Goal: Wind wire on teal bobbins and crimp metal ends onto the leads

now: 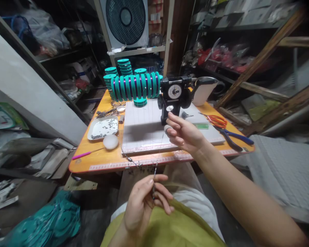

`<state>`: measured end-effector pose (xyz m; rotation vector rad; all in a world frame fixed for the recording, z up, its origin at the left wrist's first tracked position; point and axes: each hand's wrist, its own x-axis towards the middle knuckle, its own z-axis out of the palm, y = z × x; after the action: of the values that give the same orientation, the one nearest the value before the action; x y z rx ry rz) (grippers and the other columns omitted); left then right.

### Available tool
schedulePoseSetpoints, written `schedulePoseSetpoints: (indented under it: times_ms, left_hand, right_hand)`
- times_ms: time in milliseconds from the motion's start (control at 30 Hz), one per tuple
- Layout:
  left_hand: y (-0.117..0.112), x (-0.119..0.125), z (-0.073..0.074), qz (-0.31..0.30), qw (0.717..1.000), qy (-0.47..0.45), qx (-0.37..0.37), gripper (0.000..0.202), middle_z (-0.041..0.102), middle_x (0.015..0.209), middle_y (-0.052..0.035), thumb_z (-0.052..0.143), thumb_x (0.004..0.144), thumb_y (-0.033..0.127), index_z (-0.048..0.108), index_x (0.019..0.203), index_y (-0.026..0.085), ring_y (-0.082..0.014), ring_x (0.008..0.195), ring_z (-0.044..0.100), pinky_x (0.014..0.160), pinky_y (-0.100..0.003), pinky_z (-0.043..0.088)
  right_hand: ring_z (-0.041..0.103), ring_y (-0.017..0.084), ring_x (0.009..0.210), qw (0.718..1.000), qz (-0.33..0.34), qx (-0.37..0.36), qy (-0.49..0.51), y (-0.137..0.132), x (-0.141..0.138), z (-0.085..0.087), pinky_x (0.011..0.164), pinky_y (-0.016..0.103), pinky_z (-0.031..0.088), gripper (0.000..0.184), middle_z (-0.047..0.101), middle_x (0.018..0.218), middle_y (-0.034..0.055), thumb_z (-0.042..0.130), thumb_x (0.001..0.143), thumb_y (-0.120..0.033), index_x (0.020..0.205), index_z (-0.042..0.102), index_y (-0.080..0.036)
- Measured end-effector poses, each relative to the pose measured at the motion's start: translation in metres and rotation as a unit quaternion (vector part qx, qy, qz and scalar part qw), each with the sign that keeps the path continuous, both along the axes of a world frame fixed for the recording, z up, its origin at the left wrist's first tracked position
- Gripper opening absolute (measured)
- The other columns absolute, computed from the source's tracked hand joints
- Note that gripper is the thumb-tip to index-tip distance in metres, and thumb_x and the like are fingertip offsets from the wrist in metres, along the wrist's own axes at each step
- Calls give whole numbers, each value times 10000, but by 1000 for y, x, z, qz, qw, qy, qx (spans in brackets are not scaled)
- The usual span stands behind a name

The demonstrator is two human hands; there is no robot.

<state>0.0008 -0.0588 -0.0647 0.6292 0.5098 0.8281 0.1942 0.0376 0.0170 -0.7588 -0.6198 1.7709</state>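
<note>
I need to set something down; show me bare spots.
Bare: orange table between pink tool and tape measure; white board between tray and right hand, though strings cross it. Crowded: back, with green spools and machine; right corner, with pliers.

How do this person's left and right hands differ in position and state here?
The left hand is low, near the camera; the right hand is farther forward, by the black machine with a dial. The left hand holds a thin beaded line; whether the right hand pinches anything is unclear. The right hand has a pale wrap on one finger; none shows on the left hand. Both have bent fingers.
</note>
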Motion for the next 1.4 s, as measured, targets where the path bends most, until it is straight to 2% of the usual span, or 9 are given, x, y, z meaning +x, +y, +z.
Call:
schedulePoseSetpoints:
  times_ms: [100, 300, 633, 733, 900, 1033, 1167, 1300, 1400]
  left_hand:
    - [6, 1, 5, 5, 999, 37, 35, 342, 721, 668, -105, 442, 945, 312, 637, 1105, 81, -180, 482, 668, 497, -258, 535]
    - [5, 6, 7, -4, 999, 49, 5, 297, 656, 488, -54, 496, 925, 319, 633, 770, 107, -141, 380, 600, 385, -194, 474]
    - [-2, 3, -1, 23, 999, 30, -11, 322, 681, 533, -58, 520, 906, 328, 608, 682, 115, -145, 393, 621, 437, -212, 489]
    - [-1, 3, 0, 18, 999, 36, 3, 319, 689, 555, -65, 505, 915, 331, 638, 730, 107, -158, 419, 635, 464, -236, 504]
    - [8, 8, 9, 24, 996, 67, 55, 389, 656, 505, -32, 460, 941, 376, 629, 1135, 84, -179, 442, 640, 503, -284, 532]
    - [13, 12, 12, 18, 995, 92, 36, 318, 536, 366, 32, 489, 940, 356, 668, 929, 94, -128, 347, 574, 489, -238, 509]
    - [11, 13, 7, 22, 997, 78, 14, 289, 594, 414, 5, 572, 889, 369, 644, 769, 116, -124, 336, 556, 361, -194, 462]
    - [9, 13, 1, 15, 998, 59, 9, 296, 655, 487, -37, 577, 885, 364, 657, 766, 105, -134, 358, 581, 310, -173, 440]
    - [10, 13, 1, 8, 998, 54, 21, 301, 666, 514, -50, 535, 910, 343, 682, 887, 82, -151, 388, 609, 344, -196, 480]
  right_hand:
    - [318, 30, 231, 1000, -6, -2, -4, 0, 2, 0, 227, 112, 207, 559, 472, 432, -10, 349, 1009, -375, 489, 320, -172]
    - [305, 29, 234, 1000, -10, 0, 1, -1, 3, -2, 227, 109, 212, 541, 477, 431, -14, 421, 984, -387, 496, 322, -176]
    - [300, 24, 224, 1000, -24, -2, 7, -1, -2, 0, 228, 115, 192, 540, 452, 410, -29, 445, 974, -375, 494, 294, -180]
    - [301, 26, 227, 1000, -8, 6, 1, 0, -1, 0, 224, 115, 200, 538, 463, 414, -27, 493, 951, -392, 497, 296, -182]
    - [295, 28, 230, 1000, 1, 5, 3, 0, 3, 1, 224, 111, 214, 542, 476, 416, -16, 442, 975, -377, 486, 314, -179]
    - [294, 24, 228, 1000, -2, 7, -3, -1, 5, 2, 224, 110, 203, 542, 471, 416, -21, 462, 966, -390, 491, 308, -180]
    - [289, 21, 240, 1000, -15, 9, -7, -2, 4, 1, 226, 107, 205, 542, 453, 410, -33, 530, 934, -406, 504, 284, -187]
    - [304, 26, 246, 1000, -15, 9, -8, -2, 2, 2, 230, 110, 212, 547, 441, 406, -31, 510, 946, -402, 495, 287, -185]
    - [309, 28, 250, 1000, -7, 7, -6, -2, 3, 3, 230, 111, 212, 541, 446, 412, -23, 451, 974, -381, 491, 312, -181]
